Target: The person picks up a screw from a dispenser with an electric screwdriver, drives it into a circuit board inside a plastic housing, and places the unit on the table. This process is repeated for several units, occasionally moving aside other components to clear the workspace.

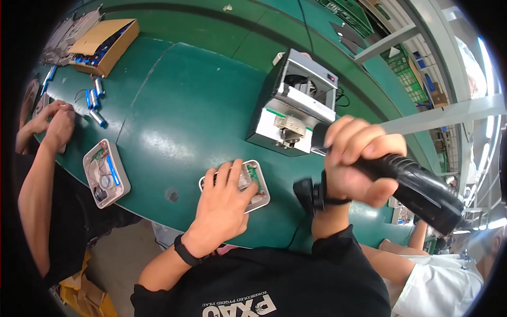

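My right hand (359,153) is wrapped round a black electric screwdriver (417,185), raised above the table's right side. Its nose points left, in front of a screw feeder (296,105) with a lit red switch; the tip is partly hidden. My left hand (224,198) lies over a white plastic housing (262,202) on the table in front of me, fingers reaching inside and holding it. A green circuit board (255,179) shows at the housing's right side. My palm and fingers hide most of the rest.
Another white housing (124,182) with wires, a round part and a blue stick stands to the left. Beyond it lie blue cylindrical cells (94,98) and a cardboard box (105,45). A co-worker's hands (55,124) are at far left; a person in white (433,280) is at right.
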{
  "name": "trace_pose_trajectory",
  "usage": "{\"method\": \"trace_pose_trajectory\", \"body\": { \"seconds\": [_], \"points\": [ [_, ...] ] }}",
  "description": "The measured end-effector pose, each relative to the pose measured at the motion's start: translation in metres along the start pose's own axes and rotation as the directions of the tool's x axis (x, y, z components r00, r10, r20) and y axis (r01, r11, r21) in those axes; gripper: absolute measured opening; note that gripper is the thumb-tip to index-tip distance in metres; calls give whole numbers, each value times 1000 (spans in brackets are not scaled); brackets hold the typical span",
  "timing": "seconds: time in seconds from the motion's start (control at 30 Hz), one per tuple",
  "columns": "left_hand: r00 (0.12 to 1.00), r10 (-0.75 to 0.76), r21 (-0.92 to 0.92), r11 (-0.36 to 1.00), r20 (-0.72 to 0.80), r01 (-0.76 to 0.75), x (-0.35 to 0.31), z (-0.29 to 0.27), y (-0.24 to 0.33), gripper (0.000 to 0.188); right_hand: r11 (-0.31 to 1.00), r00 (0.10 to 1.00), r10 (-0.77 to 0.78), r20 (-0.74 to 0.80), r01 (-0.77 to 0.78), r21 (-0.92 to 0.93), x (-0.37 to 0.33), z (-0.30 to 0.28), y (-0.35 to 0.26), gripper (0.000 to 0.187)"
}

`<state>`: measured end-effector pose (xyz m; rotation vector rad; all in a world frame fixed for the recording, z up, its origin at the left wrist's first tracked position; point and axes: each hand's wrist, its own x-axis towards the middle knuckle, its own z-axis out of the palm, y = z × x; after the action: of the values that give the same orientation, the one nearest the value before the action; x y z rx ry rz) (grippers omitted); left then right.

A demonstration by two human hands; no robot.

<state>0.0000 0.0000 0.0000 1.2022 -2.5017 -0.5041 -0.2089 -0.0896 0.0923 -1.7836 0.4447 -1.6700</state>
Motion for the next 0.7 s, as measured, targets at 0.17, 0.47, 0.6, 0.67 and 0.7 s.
{"method": "trace_pose_trajectory", "body": {
  "seconds": [0.17,0.47,0.6,0.67,0.7],
  "points": [
    [1000,-9,11,1000,-15,10,-2,0,-3,52,934,933,-293,-208,233,-269,17,-24,8,48],
    [999,-6,23,1000,-33,7,4,2,3,51,990,977,141,-162,-142,7,-9,-8,6,42],
    [999,-1,13,1000,-38,2,7,4,3,51,957,938,285,-199,-290,1,-16,-4,17,40],
    [999,1,6,1000,-35,-1,8,4,2,50,957,942,285,-176,-291,-10,-15,-3,17,40],
    [1000,-1,5,1000,-29,2,8,3,2,50,957,945,285,-163,-291,-15,-14,-2,16,39]
  ]
}}
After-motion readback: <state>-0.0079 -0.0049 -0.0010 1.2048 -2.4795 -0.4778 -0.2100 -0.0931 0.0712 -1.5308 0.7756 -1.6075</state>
